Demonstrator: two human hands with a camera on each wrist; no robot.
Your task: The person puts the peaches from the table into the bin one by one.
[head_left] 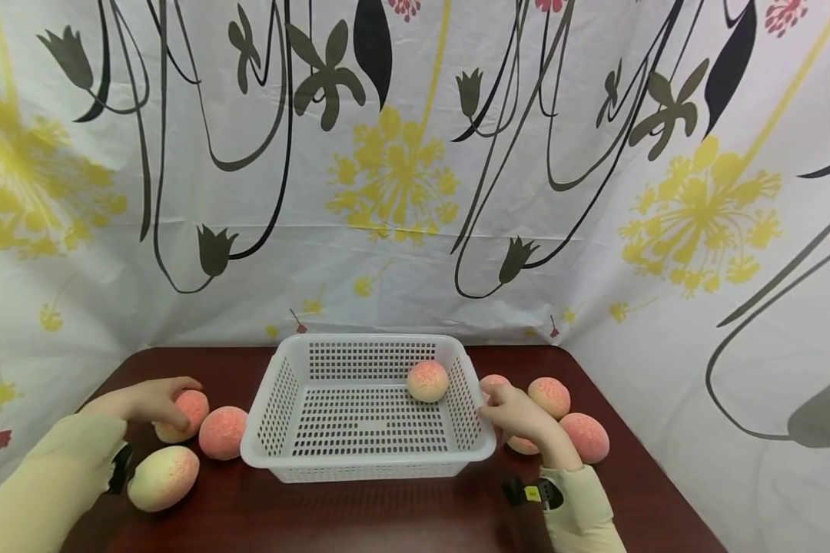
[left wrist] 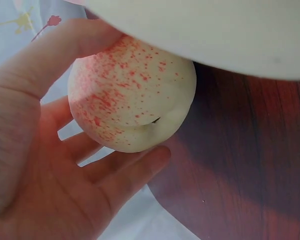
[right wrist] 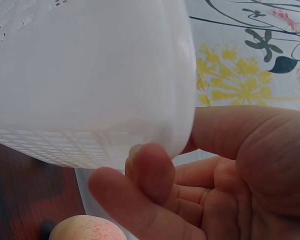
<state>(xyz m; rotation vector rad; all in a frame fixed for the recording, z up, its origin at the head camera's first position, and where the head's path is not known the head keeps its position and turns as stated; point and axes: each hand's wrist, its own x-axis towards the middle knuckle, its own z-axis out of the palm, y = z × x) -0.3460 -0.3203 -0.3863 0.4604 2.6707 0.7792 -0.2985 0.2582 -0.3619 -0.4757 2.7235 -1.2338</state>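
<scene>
My left hand point(head_left: 155, 401) grips a pink and cream peach point(left wrist: 135, 95) at the left, thumb over the top and fingers round its side. Beside it lie a redder peach point(head_left: 223, 433) and a pale yellow peach point(head_left: 164, 478), nearer me. A white plastic basket point(head_left: 370, 470) stands in the middle with one peach point(head_left: 427, 382) inside. At its right end, my right hand point(head_left: 519, 415) holds the rim; in the right wrist view the thumb passes partly behind the basket and curled fingers point(right wrist: 155, 172) touch its outside.
Around the right hand lie several peaches, including a speckled one point(head_left: 549, 397) and a redder one point(head_left: 584, 438); the hand partly covers others. Everything stands on a dark red-brown table point(head_left: 318, 514). A floral-patterned white cloth point(head_left: 401, 292) hangs along its back and sides.
</scene>
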